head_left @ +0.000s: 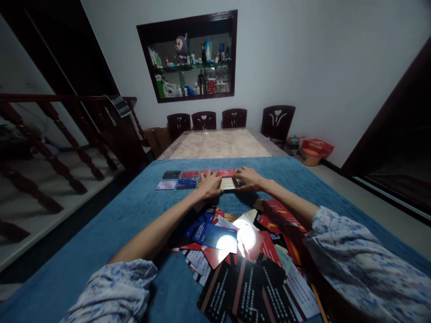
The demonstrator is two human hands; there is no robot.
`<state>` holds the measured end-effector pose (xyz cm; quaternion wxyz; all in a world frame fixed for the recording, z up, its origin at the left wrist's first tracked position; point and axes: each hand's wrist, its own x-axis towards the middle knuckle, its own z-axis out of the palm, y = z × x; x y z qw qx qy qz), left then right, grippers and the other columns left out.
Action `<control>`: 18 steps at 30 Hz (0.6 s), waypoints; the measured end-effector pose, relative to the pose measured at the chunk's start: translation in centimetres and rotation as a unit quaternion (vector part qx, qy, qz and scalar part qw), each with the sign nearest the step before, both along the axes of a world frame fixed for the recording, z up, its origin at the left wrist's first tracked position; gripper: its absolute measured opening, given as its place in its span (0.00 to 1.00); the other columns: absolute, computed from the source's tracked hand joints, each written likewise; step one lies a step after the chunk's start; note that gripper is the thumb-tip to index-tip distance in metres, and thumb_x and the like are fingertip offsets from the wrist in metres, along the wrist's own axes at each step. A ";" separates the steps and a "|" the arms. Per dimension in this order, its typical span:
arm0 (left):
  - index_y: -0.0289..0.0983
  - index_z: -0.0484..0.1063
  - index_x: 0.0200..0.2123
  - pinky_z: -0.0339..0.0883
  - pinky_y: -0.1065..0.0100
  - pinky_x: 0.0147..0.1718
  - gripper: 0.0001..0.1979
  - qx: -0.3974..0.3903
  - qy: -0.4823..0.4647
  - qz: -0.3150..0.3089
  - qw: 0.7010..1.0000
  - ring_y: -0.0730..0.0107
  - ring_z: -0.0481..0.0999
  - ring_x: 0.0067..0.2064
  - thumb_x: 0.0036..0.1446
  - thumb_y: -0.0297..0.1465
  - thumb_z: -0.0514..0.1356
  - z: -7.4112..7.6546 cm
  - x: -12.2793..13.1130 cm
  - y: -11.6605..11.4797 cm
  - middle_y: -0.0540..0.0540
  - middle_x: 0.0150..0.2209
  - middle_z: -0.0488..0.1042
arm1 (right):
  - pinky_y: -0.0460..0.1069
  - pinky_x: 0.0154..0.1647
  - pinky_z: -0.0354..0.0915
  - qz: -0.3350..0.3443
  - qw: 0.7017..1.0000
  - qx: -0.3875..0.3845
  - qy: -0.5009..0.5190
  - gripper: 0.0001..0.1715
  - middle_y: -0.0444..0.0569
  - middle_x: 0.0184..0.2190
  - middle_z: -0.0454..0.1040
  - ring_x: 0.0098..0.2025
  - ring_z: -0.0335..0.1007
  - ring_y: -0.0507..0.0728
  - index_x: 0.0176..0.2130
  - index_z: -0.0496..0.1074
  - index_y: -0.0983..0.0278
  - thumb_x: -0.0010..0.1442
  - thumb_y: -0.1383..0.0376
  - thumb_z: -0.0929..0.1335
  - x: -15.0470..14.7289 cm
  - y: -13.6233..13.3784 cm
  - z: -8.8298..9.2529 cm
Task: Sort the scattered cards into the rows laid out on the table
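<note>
On the blue cloth, a small stack of cream cards (228, 184) lies between my two hands. My left hand (210, 184) holds its left edge, fingers bent, and partly covers a yellowish card and a red one. From the right side, my right hand (248, 179) grips the same stack with curled fingers. Just behind is a red card stack (226, 172). Further left are a black stack (171, 174), another red stack (190, 174), a blue stack (186, 183) and a pale card (166, 185). Nearer me spreads a loose pile of mixed cards (249, 287).
The blue cloth (111, 251) covers the near part of a long table (222, 142). Dark chairs (235, 118) stand at its far end. A wooden railing (50, 157) runs along the left. An orange bucket (311, 154) stands on the floor at right.
</note>
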<state>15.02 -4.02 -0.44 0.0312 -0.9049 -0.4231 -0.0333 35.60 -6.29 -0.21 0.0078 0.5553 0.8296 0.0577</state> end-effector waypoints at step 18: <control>0.40 0.75 0.44 0.52 0.37 0.56 0.13 -0.038 0.046 0.028 0.998 0.43 0.59 0.61 0.55 0.37 0.62 -0.2 1.9 3.0 0.37 0.53 0.74 | 0.61 0.49 0.64 -0.069 0.995 -0.054 -0.039 0.20 0.60 0.50 0.73 0.55 0.63 0.70 0.48 0.75 0.61 0.59 0.59 0.64 -1.1 2.5 0.3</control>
